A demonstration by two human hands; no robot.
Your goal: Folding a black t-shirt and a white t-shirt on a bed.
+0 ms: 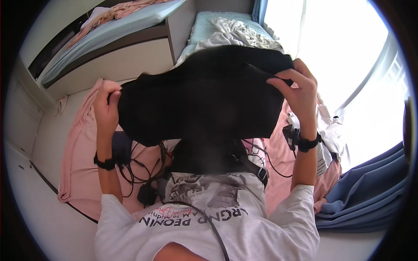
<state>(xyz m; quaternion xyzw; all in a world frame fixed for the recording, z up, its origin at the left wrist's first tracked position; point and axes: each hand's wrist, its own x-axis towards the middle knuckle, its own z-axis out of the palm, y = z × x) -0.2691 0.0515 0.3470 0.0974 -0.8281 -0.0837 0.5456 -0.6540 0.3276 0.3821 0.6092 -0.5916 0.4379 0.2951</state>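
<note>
Holding black cloth point(200, 98) — hands point(106, 108) point(303, 92) pinched closed on opposite edges | bed frame point(126, 61): pale-blue mattress point(139, 21) on top

The cloth point(200, 100) at the centre of the frame is plain black, the blanket point(80, 156) at left pink, the T-shirt point(244, 230) at the bottom white with grey, black and red print, and the curtain point(370, 191) at lower right blue.
</note>
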